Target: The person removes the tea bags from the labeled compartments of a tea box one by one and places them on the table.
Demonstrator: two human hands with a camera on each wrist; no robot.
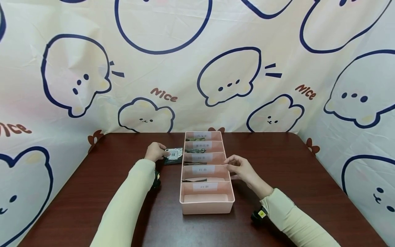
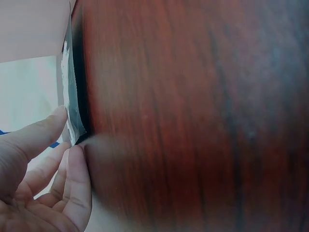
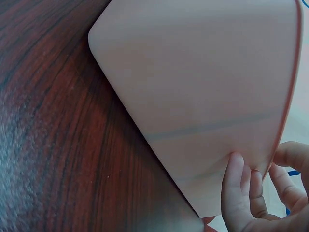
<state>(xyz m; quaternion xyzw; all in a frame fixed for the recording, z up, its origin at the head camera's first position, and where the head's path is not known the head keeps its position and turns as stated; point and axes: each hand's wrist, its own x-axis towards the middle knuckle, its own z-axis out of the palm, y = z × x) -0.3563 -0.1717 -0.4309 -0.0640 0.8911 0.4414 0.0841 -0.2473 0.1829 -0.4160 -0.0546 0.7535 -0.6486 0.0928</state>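
A pink divided box (image 1: 207,208) stands on the table, its compartments marked with white paper labels printed in Chinese characters. Just left of it, my left hand (image 1: 155,152) pinches the near-left edge of a dark green tea sachet (image 1: 173,156) with a white printed panel. In the left wrist view the thumb (image 2: 46,129) lies on one face of the sachet and the fingers on the other. My right hand (image 1: 242,169) grips the box's right rim, and in the right wrist view fingertips (image 3: 235,164) press the outer wall.
Dark sachets (image 1: 195,151) show their top edges in several compartments of the box. The brown table (image 1: 296,192) reaches back to a cream cloth backdrop (image 1: 185,75) with cartoon outlines. Each wrist wears a black camera band (image 1: 258,215).
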